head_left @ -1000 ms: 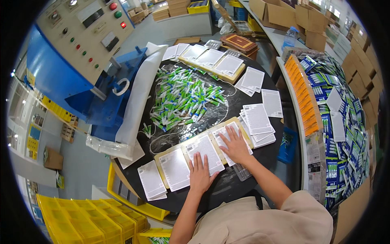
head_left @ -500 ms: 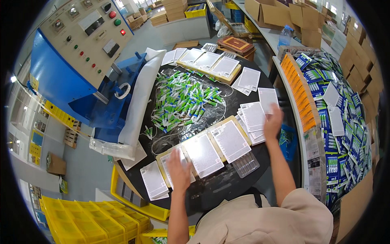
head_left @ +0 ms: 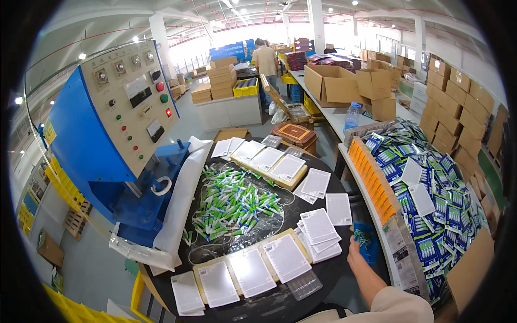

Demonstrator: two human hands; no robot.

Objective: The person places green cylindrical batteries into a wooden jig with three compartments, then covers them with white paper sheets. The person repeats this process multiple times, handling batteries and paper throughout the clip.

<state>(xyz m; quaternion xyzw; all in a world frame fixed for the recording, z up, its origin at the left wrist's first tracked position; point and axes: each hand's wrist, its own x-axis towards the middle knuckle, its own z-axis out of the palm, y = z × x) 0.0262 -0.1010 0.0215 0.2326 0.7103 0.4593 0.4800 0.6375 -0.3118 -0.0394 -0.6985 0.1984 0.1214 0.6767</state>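
Right hand [head_left: 354, 256] beside the edge of the black counter [head_left: 331, 272], grip impossible to tell; left hand out of view. Just left and ahead, stacked white backing cards [head_left: 319, 226], probably light, stiff, slippery, best taken by the edges. Farther left, heaped green-and-white tubes [head_left: 234, 204].

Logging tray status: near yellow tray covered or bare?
Covered: three white cards lie side by side on the tray, yellow showing between them. Anything beneath is hidden.
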